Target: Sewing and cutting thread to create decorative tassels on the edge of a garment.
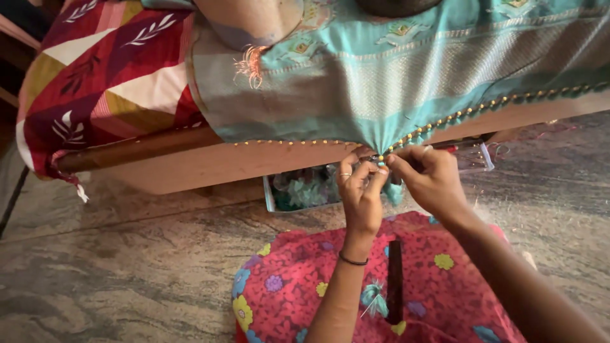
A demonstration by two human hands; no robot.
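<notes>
A teal and beige woven cloth (406, 76) with a beaded edge (445, 121) hangs over the side of a wooden bed (210, 162). My left hand (362, 197) pinches the cloth's lowest corner at a small bead, a ring on one finger and a dark band at the wrist. My right hand (429, 181) is closed right beside it, fingertips meeting the left hand's at the same corner; what it holds is too small to tell.
A red patterned bedsheet (101, 82) covers the bed's left part. A clear box (305, 187) with teal bits sits under the bed. My lap in a red flowered garment (356, 286) carries a dark strip (394, 279). Stone floor (127, 267) lies around.
</notes>
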